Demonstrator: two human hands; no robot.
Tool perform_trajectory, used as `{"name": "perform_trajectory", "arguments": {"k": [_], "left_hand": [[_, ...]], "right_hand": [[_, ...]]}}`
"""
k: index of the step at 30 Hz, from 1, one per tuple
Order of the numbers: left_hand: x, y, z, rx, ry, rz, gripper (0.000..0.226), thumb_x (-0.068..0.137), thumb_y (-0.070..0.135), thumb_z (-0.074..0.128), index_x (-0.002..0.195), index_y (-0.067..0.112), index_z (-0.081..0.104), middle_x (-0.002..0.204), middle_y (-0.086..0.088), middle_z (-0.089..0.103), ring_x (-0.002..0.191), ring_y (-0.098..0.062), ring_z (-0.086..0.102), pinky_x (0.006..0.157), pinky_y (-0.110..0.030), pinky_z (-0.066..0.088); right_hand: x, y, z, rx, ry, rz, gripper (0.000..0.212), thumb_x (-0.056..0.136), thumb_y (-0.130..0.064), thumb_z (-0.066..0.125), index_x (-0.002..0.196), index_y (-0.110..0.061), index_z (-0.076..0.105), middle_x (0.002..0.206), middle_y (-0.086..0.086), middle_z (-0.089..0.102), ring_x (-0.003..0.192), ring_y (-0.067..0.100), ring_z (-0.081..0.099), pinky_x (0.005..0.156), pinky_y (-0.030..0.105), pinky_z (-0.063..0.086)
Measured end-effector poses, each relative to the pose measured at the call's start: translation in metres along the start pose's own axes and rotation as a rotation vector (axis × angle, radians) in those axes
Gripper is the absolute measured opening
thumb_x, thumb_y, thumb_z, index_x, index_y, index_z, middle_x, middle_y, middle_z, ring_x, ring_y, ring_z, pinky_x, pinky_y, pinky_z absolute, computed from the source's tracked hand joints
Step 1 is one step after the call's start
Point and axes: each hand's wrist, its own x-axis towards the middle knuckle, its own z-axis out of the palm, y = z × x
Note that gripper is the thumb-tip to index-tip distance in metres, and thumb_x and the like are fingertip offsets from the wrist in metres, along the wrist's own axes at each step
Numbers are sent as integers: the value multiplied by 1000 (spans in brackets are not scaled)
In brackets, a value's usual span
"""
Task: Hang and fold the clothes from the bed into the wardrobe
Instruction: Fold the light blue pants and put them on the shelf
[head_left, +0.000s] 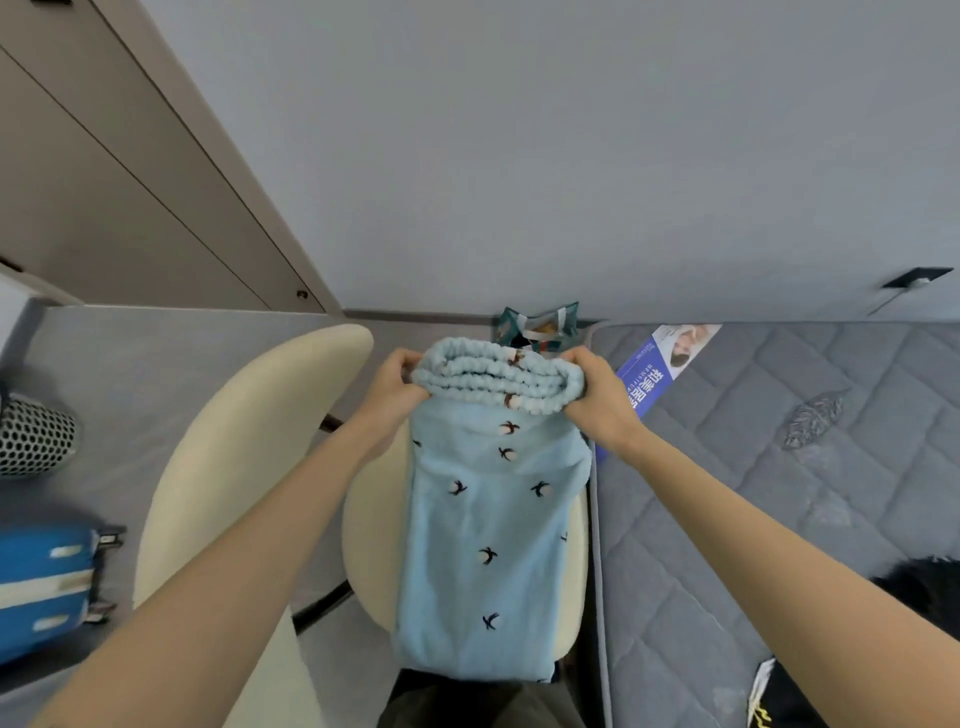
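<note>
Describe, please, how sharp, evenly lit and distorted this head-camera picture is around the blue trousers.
Head view: light is soft and even, with no glare or hard shadows; the blue trousers held by the left hand and right hand are fairly sharp, their print readable; the suitcase at the left edge is smeared; wide-angle distortion slants the wardrobe lines steeply.

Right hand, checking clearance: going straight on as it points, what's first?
Probably the teal shopping bag by the wall, beyond the light blue fleece trousers the right hand grips; depth unclear.
</note>
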Motion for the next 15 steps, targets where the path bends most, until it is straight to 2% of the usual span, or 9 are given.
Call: {"name": "perform_trajectory", "arguments": {"k": [2,5,6,8,10,11,12,13,15], "left_hand": [[5,-33,4,-41,-8,-71,26,82,1,68,94,19,54,99,-2,61,89,-13,58,71,-19,48],[6,-84,15,-181,3,-196,30,87,-13,49,95,13,59,101,-6,64,101,-20,59,88,-30,49],[7,-99,19,-276,5,-240,34,86,-17,42,94,10,61,98,-8,65,99,-22,59,88,-32,49],[11,-128,24,-505,29,-371,36,87,-15,37,94,8,64,93,-11,66,92,-24,59,79,-32,51],[12,-153,29,-693,110,-545,25,93,2,43,98,12,65,97,-12,67,90,-26,61,71,-35,53],[12,-166,33,-697,139,-595,18,93,11,49,100,14,65,100,-11,68,91,-26,62,67,-36,54],[13,-179,37,-634,150,-611,17,93,19,54,107,15,63,105,-10,68,92,-26,62,64,-34,54],[14,-192,41,-548,151,-615,28,92,25,59,119,16,56,113,-10,64,95,-26,62,65,-34,54],[14,-204,46,-455,170,-619,66,85,34,70,140,24,35,122,-6,55,103,-25,60,74,-35,54]], "right_hand": [[-1,24,17,-29,-64,8,36,74,12,55,98,-14,53,108,4,56,103,22,51,80,31,44],[-11,60,45,-63,-125,51,39,70,11,55,101,-13,54,108,0,48,97,19,49,72,20,36],[-15,73,55,-78,-149,48,40,69,11,55,100,-15,53,107,-1,48,95,18,49,71,18,36],[-24,100,75,-99,-229,61,40,69,9,56,100,-15,53,111,0,47,99,19,49,79,20,40],[-33,126,90,-120,-354,95,42,70,7,56,106,-15,52,117,-1,44,105,21,47,88,28,42],[-37,138,95,-139,-388,123,41,71,4,57,106,-16,51,118,-3,44,106,22,46,89,31,42],[-40,149,100,-158,-366,152,39,72,1,57,106,-18,48,117,-4,43,103,23,46,89,34,42],[-44,158,108,-163,-277,193,37,74,-2,58,104,-18,44,113,-6,42,99,22,46,85,38,43],[-49,163,115,-48,32,334,34,81,-9,59,103,-18,36,109,-6,35,92,20,45,78,40,45]]}}
